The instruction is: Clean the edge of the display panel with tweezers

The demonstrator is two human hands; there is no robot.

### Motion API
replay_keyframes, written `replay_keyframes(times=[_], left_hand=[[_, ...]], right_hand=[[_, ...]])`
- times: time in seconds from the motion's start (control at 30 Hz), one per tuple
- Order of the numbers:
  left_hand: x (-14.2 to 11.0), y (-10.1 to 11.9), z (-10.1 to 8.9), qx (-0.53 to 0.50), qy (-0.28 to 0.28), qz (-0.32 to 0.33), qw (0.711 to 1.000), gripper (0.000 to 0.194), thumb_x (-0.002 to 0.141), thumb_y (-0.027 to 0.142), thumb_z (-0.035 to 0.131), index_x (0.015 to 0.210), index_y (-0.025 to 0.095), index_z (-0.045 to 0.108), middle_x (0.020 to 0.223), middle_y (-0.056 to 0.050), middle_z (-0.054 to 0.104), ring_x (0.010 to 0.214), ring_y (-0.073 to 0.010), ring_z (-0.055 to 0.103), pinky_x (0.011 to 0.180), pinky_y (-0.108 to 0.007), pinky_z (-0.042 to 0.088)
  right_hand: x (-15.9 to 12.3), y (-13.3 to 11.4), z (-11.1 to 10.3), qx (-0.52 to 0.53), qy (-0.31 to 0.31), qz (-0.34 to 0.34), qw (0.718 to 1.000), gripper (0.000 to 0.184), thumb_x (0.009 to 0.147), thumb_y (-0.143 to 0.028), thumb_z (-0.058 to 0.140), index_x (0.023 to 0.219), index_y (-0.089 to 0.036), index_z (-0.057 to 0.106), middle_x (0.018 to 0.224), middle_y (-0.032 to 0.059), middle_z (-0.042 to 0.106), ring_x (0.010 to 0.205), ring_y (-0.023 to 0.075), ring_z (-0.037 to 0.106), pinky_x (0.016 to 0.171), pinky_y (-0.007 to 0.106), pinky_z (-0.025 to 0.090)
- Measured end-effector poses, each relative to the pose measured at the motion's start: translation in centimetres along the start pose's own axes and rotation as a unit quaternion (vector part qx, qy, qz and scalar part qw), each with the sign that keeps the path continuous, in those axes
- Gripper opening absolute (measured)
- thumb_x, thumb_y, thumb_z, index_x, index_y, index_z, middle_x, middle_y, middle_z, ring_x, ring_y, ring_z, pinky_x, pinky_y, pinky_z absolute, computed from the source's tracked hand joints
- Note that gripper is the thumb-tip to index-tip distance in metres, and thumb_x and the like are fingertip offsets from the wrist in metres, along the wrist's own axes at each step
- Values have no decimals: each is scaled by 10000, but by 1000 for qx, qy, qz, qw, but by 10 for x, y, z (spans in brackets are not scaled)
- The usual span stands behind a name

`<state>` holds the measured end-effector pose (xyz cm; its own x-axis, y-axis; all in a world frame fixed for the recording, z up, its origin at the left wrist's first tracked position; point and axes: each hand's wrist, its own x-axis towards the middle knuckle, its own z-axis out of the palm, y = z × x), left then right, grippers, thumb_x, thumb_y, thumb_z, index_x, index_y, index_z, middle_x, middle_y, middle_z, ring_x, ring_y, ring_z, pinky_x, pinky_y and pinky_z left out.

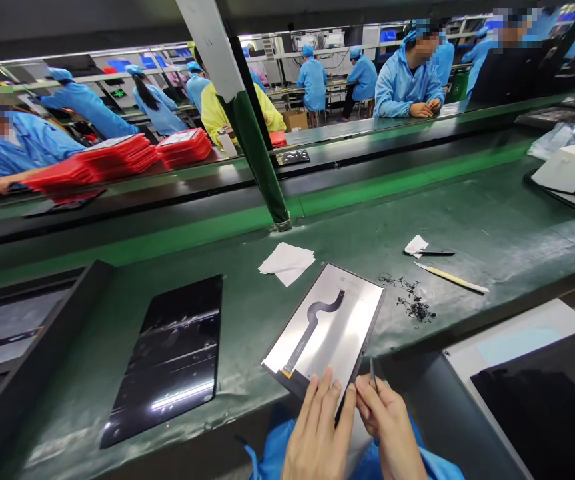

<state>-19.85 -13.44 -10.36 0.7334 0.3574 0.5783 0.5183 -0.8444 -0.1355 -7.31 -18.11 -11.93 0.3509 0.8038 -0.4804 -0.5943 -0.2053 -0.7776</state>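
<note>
Panel (pixel 344 327) o'hanging bench edge (pixel 247 408), L hand (pixel 320 427) atop

on the table (pixel 247 373), a glossy panel (pixel 172 353) lies between the tray (pixel 32 347) and the display (pixel 334 313). behind the display lie paper sheets (pixel 287 263); right of it, scraps (pixel 418 308).

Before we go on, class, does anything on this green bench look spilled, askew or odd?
Yes: curly black scraps lie loose on the green bench, between the silver-backed panel and the yellow tool. They look odd because they are scattered, perhaps unswept trimmings.
</note>
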Motion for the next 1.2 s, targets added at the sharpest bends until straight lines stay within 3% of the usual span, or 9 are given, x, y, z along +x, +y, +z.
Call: replay_keyframes(times=[0.43, 0.7, 0.93, 1.2], left_hand=[[-2, -1, 0, -20, 11, -14, 1000, 343, 984, 77, 390, 1132, 145, 692, 1096, -102, 728, 1187, -267, 652, 1056, -366, 505], [-1, -3, 2, -5, 5, 14, 1000, 390, 983, 87, 343, 1207, 107, 661, 1121, -139, 718, 1228, -301, 620, 1103, -428, 451], [-1, -6, 0, -38, 19, -4, 999, 362, 957, 52, 390, 1140, 146, 688, 1139, -114, 714, 1252, -261, 605, 1073, -355, 490], [-1, -4, 3, -27, 11, 11, 1000, 373, 957, 58, 376, 1167, 106, 681, 1136, -123, 717, 1287, -295, 571, 1141, -418, 410]], right_hand=[[0, -3, 0, -8, -10, -4, 1000, 593, 674, -731, 731, 612, -206, 463, 550, -86, 319, 489, 67, 147, 449, 241, 116], [1, -2, 1, -19, -9, -8, 1000, 593, 679, -751, 710, 637, -201, 493, 549, -81, 336, 482, 70, 176, 443, 234, 138], [2, -3, 3, -15, -11, -14, 1000, 587, 688, -738, 714, 626, -203, 480, 551, -86, 323, 483, 67, 142, 439, 235, 128], [0, 0, 3, -10, -5, -11, 1000, 594, 684, -738, 718, 619, -209, 457, 550, -85, 313, 492, 73, 174, 446, 237, 127]])
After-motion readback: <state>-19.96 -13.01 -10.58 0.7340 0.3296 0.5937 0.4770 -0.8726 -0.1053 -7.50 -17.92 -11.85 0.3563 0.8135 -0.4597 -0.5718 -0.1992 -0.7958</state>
